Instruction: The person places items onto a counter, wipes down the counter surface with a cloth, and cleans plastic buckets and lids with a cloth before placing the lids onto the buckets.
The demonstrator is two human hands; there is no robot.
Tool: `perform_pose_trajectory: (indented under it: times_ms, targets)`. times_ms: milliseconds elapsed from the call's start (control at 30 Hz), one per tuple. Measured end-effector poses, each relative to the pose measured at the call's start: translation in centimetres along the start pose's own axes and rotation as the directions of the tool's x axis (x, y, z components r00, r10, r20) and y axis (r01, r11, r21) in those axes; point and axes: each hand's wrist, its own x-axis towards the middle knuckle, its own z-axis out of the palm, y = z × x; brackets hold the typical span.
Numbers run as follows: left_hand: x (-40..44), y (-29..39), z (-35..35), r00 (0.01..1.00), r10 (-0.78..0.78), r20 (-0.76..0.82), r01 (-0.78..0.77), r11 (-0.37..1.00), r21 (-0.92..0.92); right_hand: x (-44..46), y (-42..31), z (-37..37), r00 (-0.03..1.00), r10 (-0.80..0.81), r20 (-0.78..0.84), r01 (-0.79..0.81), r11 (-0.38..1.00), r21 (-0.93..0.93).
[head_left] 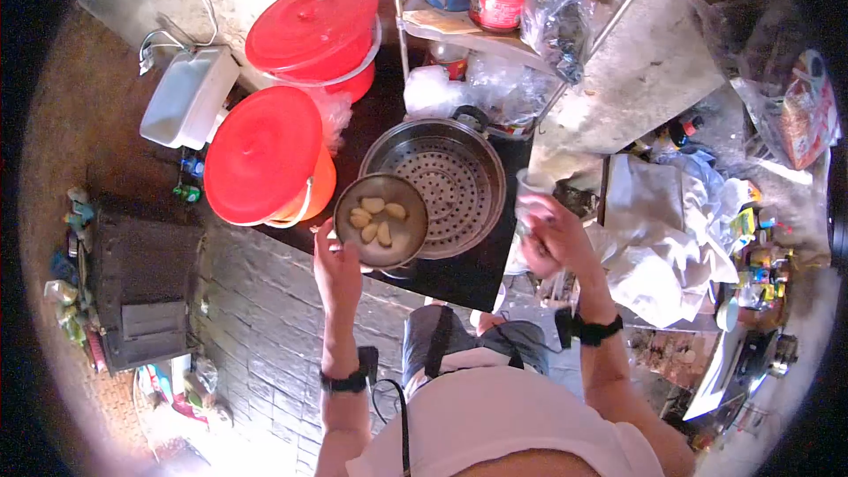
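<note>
Garlic cloves (373, 220), seemingly already peeled, in bowl (405, 246) gripped by left hand (336, 263); right hand (552, 234) blurred, can't tell grip. Steamer (459, 178) beyond left grip, no cloves visible.

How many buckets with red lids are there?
2: the nearer bucket stands left of the steamer, closer to the left hand; the farther bucket stands behind it, by the wall. Neither is hidden.

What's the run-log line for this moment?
left hand: holding bowl, garlic cloves inside | right hand: blurred, grip unclear | perforated steamer: on black table
</note>
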Motion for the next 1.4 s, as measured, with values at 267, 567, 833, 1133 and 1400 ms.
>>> perform_pose_trajectory:
  times_ms: [267, 567, 833, 1133, 1400]
  targets:
    - [5.2, -3.6, 6.6, 0.955, 0.258, 0.143, -0.285, 0.678, 0.678, -5.0, 13.6, 1.0, 0.963, 0.254, -0.085, -0.256, 0.967, -0.015]
    - [5.7, -6.5, 5.7, 0.996, -0.052, 0.069, -0.013, 0.697, 0.717, -10.6, 17.1, 2.8, 0.993, 0.087, -0.077, -0.093, 0.993, -0.079]
    - [1.2, -4.0, 1.2, 0.995, -0.022, 0.097, -0.04, 0.805, 0.592, -8.8, 15.7, 1.2, 0.995, 0.07, 0.069, -0.055, 0.978, -0.2]
    - [-13.4, -1.5, -12.6, 0.844, -0.477, -0.245, 0.536, 0.772, 0.341, 7.4, 4.4, 1.3, 0.824, -0.565, 0.045, 0.488, 0.665, -0.565]
    - [-27.0, -6.6, -16.9, 0.539, -0.574, -0.616, 0.606, 0.773, -0.19, 21.3, 3.6, 7.3, 0.663, -0.748, 0.022, 0.371, 0.303, -0.878]
